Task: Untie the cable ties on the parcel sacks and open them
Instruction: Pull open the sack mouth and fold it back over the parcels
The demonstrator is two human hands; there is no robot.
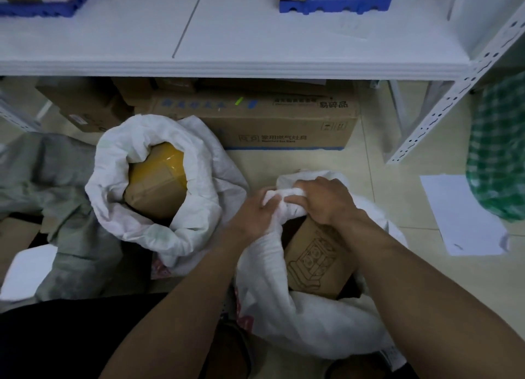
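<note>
On the floor nearest the viewer, left hand (257, 211) and right hand (321, 199) both grip the bunched mouth of the near sack (306, 321), evidently to spread it, while beyond-left the opened sack (159, 225) gapes.

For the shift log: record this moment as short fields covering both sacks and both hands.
left sack: mouth open, rim rolled down, taped cardboard parcel showing inside
right sack: neck bunched, printed carton showing through a gap
left hand: grips the bunched neck
right hand: grips the bunched neck
cable tie: not visible
</note>
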